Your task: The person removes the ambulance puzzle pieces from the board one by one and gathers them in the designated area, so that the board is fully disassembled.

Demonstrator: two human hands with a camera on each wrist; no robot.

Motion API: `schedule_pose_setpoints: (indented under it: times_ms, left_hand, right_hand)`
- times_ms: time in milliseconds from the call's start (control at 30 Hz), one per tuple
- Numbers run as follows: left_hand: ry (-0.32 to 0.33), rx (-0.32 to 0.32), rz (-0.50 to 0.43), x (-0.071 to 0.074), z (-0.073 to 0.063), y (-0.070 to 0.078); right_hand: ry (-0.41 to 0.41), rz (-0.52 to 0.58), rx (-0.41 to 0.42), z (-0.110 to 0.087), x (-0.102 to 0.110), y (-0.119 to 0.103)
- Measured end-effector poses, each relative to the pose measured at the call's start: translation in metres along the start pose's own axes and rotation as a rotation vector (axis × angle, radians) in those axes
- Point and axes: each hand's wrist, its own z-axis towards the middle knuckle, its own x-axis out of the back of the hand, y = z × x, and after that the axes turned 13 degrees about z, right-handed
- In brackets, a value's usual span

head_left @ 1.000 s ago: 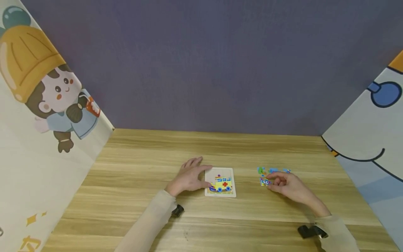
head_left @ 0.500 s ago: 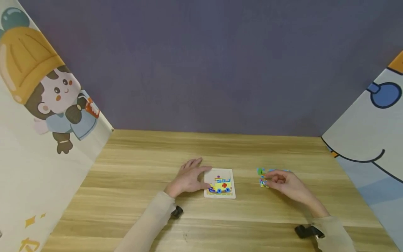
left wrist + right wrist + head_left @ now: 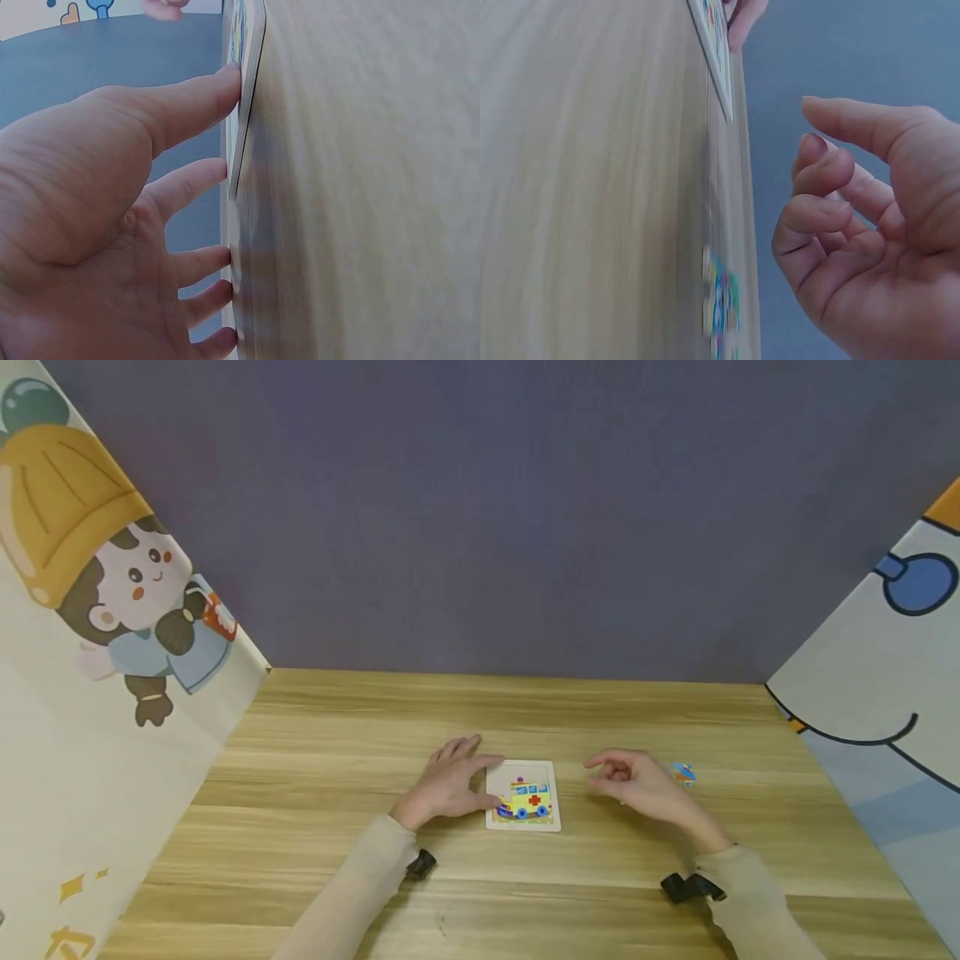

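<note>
A square picture board (image 3: 522,796) with a pale frame and a yellow ambulance on it lies flat on the wooden table. My left hand (image 3: 446,778) rests at its left side, fingers spread. The thumb touches the board's left part, and the index fingertip is at the far left corner. To the right of the board hovers my right hand (image 3: 633,781), thumb and index finger apart with nothing visible between them. Below it in the right wrist view are colourful puzzle pieces (image 3: 721,300), blurred. One blue piece (image 3: 683,774) shows past the knuckles; the hand hides others in the head view.
A dark grey-blue wall (image 3: 480,527) stands behind the wooden table (image 3: 337,718). Side panels carry cartoon prints, a child in a yellow hat (image 3: 82,510) on the left. Black wrist mounts (image 3: 690,887) sit at both sleeves.
My right hand has left the puzzle pieces and moved left toward the board, its thumb and index finger now apart. The left hand and the board have stayed in place.
</note>
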Motion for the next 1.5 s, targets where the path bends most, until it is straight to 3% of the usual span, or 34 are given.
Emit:
schedule_pose_setpoints:
  times_ms: [433,600,833,1267,1500]
  left_hand:
    - [0.002,0.003,0.005,-0.001,0.0,0.001]
    - [-0.001,0.007,0.007,-0.001,0.0,0.002]
    - [-0.002,0.005,-0.001,0.0,0.0,0.003]
    - [-0.004,0.023,0.062,-0.002,0.004,0.012]
    - [0.004,0.038,0.065,-0.006,0.003,0.016]
  right_hand:
    - [-0.165,-0.052,0.026,0.026,-0.038,-0.013]
    - [-0.193,-0.093,0.012,0.032,-0.047,-0.01]
    - [-0.171,-0.155,-0.002,0.034,-0.054,-0.01]
    - [-0.139,-0.132,-0.036,0.035,-0.059,-0.011]
    - [-0.098,-0.157,-0.014,0.033,-0.063,-0.015]
